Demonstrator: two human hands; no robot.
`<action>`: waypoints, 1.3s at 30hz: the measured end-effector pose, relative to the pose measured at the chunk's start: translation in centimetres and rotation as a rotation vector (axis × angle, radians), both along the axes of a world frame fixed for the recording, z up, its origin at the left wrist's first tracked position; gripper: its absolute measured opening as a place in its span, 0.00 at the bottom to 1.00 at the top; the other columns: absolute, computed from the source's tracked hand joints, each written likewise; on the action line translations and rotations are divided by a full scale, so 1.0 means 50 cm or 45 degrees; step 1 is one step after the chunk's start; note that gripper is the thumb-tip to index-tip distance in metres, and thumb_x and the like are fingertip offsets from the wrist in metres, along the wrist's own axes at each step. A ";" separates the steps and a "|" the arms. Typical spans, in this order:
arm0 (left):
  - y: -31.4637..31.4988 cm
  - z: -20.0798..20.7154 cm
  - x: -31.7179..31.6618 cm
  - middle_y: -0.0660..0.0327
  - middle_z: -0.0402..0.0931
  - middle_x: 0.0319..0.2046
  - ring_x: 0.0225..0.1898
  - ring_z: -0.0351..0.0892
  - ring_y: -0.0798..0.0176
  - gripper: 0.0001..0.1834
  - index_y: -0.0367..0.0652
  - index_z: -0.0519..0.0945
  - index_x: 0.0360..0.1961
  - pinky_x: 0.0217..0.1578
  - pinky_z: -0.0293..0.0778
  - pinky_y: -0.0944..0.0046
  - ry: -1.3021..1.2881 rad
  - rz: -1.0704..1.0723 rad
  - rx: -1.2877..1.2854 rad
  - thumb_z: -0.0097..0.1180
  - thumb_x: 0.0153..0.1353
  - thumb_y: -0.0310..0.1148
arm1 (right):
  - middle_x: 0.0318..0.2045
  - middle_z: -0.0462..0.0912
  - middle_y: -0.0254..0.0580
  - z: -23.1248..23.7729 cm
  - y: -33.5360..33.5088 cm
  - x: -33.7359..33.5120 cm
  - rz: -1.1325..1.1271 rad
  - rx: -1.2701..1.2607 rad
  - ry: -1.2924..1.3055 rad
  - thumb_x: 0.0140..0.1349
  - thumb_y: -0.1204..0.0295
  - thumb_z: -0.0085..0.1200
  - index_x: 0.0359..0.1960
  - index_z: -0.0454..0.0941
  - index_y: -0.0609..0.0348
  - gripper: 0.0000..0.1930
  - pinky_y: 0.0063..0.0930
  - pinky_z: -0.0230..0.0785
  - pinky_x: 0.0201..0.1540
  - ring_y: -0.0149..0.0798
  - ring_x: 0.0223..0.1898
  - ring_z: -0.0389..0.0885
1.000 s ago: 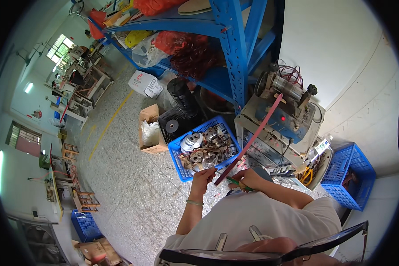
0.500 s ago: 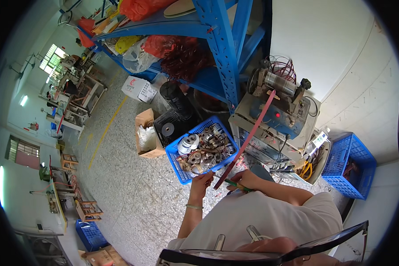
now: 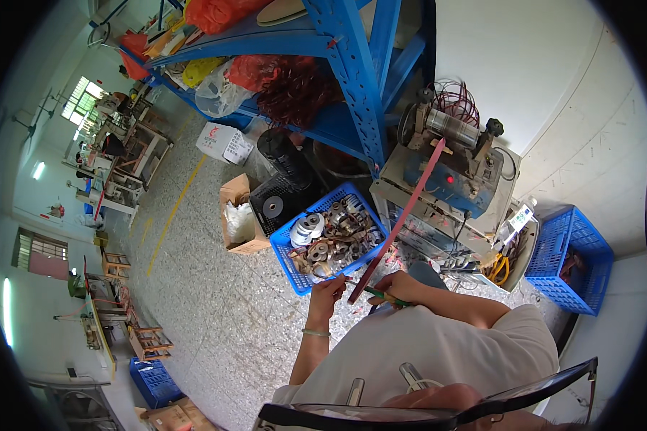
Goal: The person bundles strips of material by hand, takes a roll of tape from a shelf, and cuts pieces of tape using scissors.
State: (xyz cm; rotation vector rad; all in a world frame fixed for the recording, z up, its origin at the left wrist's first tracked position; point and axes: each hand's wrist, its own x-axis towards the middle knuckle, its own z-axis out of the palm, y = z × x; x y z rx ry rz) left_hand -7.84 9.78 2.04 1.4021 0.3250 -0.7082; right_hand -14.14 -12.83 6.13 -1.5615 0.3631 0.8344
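Note:
A long dark-red strap [image 3: 410, 215] slants down from the machine [image 3: 446, 179]. Its loose lower end hangs between my two hands. My right hand [image 3: 401, 286] is closed around green-handled scissors [image 3: 378, 293], whose blades point left toward the strap's end. Left of the strap, my left hand [image 3: 326, 296] has its fingertips pinched together beside the blade tips. What those fingertips hold is too small to make out. A pale bracelet [image 3: 316, 332] circles my left wrist. Just beyond my hands stands a blue crate [image 3: 289, 270] full of metal wheels and parts.
The blue shelf rack [image 3: 359, 86] holds bags and a bundle of dark-red straps [image 3: 295, 97]. An opened cardboard box [image 3: 250, 246] sits left of the crate. Another blue basket [image 3: 553, 276] stands by the wall at right. Workbenches line the far left.
Both hands have stayed in nearly the same place beside the strap's end, with the scissors still in my right hand. The view has shifted slightly.

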 end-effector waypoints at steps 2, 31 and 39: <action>0.004 -0.004 -0.002 0.66 0.72 0.20 0.21 0.66 0.75 0.15 0.32 0.80 0.35 0.21 0.58 0.75 -0.003 0.011 0.002 0.58 0.59 0.36 | 0.21 0.79 0.37 0.001 0.001 0.001 0.005 -0.011 -0.006 0.42 0.58 0.71 0.37 0.81 0.65 0.26 0.22 0.63 0.16 0.27 0.15 0.73; -0.001 -0.004 -0.023 0.67 0.71 0.19 0.20 0.65 0.76 0.13 0.34 0.80 0.33 0.20 0.58 0.76 0.024 0.001 0.041 0.58 0.59 0.37 | 0.26 0.81 0.38 -0.018 0.000 -0.022 0.061 -0.061 -0.072 0.40 0.53 0.71 0.38 0.82 0.61 0.28 0.26 0.68 0.26 0.30 0.25 0.76; 0.002 -0.006 -0.027 0.67 0.71 0.20 0.20 0.65 0.76 0.12 0.35 0.80 0.33 0.21 0.58 0.76 0.024 0.015 0.016 0.58 0.59 0.35 | 0.25 0.81 0.38 -0.031 0.004 -0.024 0.050 -0.027 -0.023 0.40 0.54 0.72 0.40 0.81 0.61 0.28 0.25 0.67 0.23 0.29 0.22 0.76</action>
